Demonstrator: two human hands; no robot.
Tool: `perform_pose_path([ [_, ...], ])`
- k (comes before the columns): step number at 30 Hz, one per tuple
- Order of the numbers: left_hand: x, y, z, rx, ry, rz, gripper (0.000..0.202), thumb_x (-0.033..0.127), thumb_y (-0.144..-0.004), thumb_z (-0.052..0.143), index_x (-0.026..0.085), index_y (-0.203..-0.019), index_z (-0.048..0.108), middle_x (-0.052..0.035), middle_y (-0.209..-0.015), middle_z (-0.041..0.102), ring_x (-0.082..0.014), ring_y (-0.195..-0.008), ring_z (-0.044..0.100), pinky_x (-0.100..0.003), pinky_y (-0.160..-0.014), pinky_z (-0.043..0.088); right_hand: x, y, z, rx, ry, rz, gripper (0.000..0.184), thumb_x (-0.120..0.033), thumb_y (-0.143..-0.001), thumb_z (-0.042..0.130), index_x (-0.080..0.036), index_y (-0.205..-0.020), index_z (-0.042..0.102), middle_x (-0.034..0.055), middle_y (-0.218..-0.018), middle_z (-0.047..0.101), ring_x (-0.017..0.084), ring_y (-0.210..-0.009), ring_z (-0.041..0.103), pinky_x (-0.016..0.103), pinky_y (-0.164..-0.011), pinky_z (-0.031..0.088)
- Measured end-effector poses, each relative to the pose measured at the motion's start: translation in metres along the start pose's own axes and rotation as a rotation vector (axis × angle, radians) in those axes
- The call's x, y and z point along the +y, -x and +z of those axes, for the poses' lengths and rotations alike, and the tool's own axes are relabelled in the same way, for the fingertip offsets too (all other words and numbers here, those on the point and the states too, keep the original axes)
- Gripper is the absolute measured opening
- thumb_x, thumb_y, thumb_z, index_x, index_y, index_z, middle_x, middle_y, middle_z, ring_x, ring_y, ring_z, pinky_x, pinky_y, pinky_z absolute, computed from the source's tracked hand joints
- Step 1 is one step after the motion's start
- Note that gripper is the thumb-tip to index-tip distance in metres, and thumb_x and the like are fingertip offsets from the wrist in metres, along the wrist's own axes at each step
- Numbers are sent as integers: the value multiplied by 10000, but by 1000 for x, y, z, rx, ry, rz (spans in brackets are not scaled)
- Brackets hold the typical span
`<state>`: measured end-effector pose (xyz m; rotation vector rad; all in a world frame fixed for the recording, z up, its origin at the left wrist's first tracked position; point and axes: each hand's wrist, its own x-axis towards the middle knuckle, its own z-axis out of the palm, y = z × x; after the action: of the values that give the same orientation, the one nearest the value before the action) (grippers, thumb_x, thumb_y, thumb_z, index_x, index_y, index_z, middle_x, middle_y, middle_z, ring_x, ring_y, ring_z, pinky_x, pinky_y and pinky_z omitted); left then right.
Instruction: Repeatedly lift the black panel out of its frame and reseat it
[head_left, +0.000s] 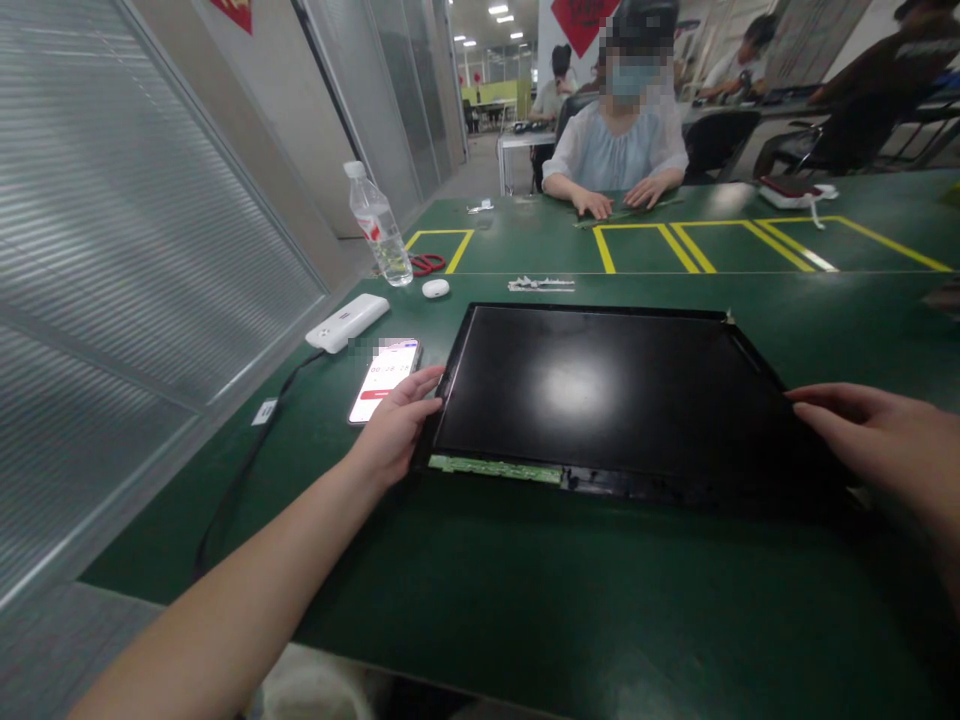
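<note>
Head view: left hand [397, 425] grips the screen [600, 390] at its left edge beside the phone [384, 380], right hand [877, 440] lies open, fingers straight, on its right edge.

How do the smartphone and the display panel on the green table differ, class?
The smartphone is small; the display panel is far larger. The smartphone's screen is lit; the display panel's is dark, showing only glare. The left hand and right hand touch the display panel's side edges, while the smartphone just lies beside the left hand. Both lie flat, face up, on the table.
</note>
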<state>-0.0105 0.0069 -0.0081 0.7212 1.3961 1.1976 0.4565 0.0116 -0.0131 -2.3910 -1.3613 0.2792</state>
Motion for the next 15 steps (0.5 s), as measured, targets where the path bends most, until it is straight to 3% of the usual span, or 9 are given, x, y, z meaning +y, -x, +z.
perform_pose_path([
  [5,0,-1,0,-17,71,-66,487,-7,-847,622,191,-1289,677,-84,-1250,781,-155,-793,800,-206,-612,641,1,0,1,28,-10,-28,388,-583,-532,561,-333,-784,718,48,-764,727,332,-740,639,496,-758,495],
  [8,0,-1,-3,-56,48,-115,573,59,-882,667,194,-1437,618,-100,-1121,817,-203,-828,812,-261,-655,665,2,0,1,16,2,-17,381,-572,-542,566,-326,-789,719,51,-766,722,325,-746,645,485,-749,495],
  [12,2,1,-8,-151,-30,-96,753,81,-807,769,213,-1521,565,-120,-1246,788,-285,-984,807,-368,-818,682,3,-1,1,34,5,-35,369,-562,-574,571,-326,-810,729,43,-744,718,312,-711,641,480,-732,502],
  [15,3,1,-11,-180,-53,-94,848,58,-749,797,232,-1541,548,-116,-1260,785,-296,-984,809,-388,-844,680,5,-2,3,41,-11,-3,407,-578,-605,580,-310,-857,754,55,-787,737,318,-734,660,482,-739,517],
])
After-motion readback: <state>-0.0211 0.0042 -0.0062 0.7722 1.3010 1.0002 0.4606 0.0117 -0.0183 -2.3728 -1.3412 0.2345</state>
